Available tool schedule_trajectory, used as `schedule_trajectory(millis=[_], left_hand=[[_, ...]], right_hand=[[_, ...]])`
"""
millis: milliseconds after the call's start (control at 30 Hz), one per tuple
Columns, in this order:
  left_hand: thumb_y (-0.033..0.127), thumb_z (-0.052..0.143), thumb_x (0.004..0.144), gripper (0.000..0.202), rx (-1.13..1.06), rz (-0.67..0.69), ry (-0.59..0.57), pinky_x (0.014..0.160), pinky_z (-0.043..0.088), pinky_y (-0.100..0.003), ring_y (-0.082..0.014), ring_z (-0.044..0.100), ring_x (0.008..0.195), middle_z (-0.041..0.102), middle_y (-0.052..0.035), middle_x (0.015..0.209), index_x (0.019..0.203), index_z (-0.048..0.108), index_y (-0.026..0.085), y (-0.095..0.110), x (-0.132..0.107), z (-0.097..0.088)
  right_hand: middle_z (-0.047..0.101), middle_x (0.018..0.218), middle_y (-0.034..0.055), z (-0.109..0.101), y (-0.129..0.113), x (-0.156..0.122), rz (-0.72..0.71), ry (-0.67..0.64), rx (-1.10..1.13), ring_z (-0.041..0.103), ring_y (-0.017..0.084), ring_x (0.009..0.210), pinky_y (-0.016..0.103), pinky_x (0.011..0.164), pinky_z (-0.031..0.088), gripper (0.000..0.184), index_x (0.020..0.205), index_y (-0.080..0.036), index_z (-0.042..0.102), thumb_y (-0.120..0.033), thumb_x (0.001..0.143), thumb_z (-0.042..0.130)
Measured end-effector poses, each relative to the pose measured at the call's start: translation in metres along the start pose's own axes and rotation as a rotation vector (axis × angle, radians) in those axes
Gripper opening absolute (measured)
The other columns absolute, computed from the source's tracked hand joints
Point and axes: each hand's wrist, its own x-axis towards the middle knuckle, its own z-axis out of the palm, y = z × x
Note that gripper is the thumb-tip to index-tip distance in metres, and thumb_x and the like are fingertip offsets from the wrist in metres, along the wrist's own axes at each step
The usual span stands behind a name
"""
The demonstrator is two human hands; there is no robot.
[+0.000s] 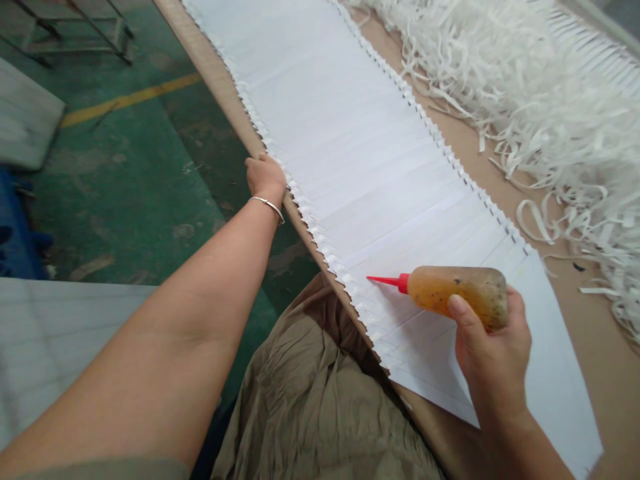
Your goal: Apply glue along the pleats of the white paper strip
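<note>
Right now we have our right hand wrapped around a squeeze bottle of amber liquid, thumb pressed along its side, the bottle lying almost level. Its red nozzle points away from the palm toward our left hand, with the tip hovering over or just touching the white sheets near their serrated near edge; we cannot tell which. Those sheets lie overlapped like shingles in a long run that stretches from under the right hand and away past the left.

Our left hand sits farther along that same edge, fingers curled down over the brink of the brown table, pressing on the paper's margin or gripping the table lip; the fingertips are hidden, so we cannot say how tightly. A thin bracelet circles that wrist.

Beyond the right hand, across the sheets, a loose heap of white paper strips spills over the table.

As we judge it, the risk is mostly in the squeeze. Too firm a press could flood the overlaps and let liquid run across the sheets instead of staying along the edge. If the left hand slips, the run could fan out of line. Stray strips might also drift onto wet paper and stick.
</note>
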Motion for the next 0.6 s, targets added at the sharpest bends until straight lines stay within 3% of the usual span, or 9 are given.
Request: schedule_trajectory(millis=[133,267,333,433,500,600], left_hand=[[0.033,0.043,0.101,0.029,0.0,-0.006,-0.009,0.106,0.043,-0.055,-0.038,0.062,0.121,0.068,-0.0249,0.117,0.112,0.056,0.01,0.0,0.001,0.0],[0.033,0.043,0.101,0.029,-0.006,-0.009,-0.011,0.105,0.043,-0.055,-0.0373,0.063,0.12,0.068,-0.0249,0.117,0.114,0.056,0.01,0.0,0.0,0.0],[0.032,0.042,0.102,0.029,0.011,-0.009,-0.009,0.105,0.043,-0.052,-0.0355,0.063,0.12,0.068,-0.0255,0.119,0.113,0.056,0.009,0.002,-0.002,-0.001],[0.032,0.038,0.104,0.032,0.078,-0.004,-0.007,0.104,0.045,-0.048,-0.0326,0.065,0.12,0.067,-0.0268,0.123,0.113,0.056,0.007,0.004,-0.004,-0.002],[0.032,0.034,0.105,0.034,0.146,-0.008,-0.015,0.103,0.046,-0.045,-0.032,0.065,0.121,0.067,-0.0263,0.125,0.113,0.056,0.006,0.006,-0.005,-0.004],[0.031,0.03,0.105,0.038,0.187,-0.011,-0.03,0.104,0.047,-0.046,-0.0348,0.064,0.124,0.066,-0.0277,0.127,0.115,0.054,0.003,0.009,-0.006,-0.006]], right_hand=[[0.063,0.11,0.0073,-0.004,-0.012,-0.005,-0.165,0.033,-0.207,0.063,0.028,0.098,0.048,0.088,0.054,0.075,0.125,-0.021,0.06,-0.053,0.063,0.088],[0.06,0.122,0.0088,-0.016,-0.019,0.009,-0.519,0.132,-0.124,0.062,0.032,0.108,0.052,0.089,0.059,0.08,0.135,-0.03,0.058,-0.038,0.062,0.091],[0.058,0.126,0.0069,-0.025,-0.018,0.029,-0.613,0.218,-0.071,0.063,0.033,0.109,0.056,0.096,0.058,0.079,0.133,-0.035,0.06,-0.033,0.061,0.091],[0.062,0.12,0.003,-0.039,-0.01,0.076,-0.497,0.289,0.172,0.067,0.032,0.11,0.061,0.106,0.053,0.065,0.121,-0.033,0.063,-0.029,0.062,0.089],[0.067,0.11,0.0019,-0.047,-0.002,0.115,-0.326,0.263,0.386,0.071,0.029,0.103,0.062,0.098,0.058,0.051,0.113,-0.027,0.063,-0.029,0.067,0.084],[0.07,0.099,0.0038,-0.053,0.01,0.169,-0.148,0.206,0.563,0.073,0.027,0.093,0.052,0.081,0.066,0.043,0.107,-0.018,0.064,-0.026,0.068,0.081]])
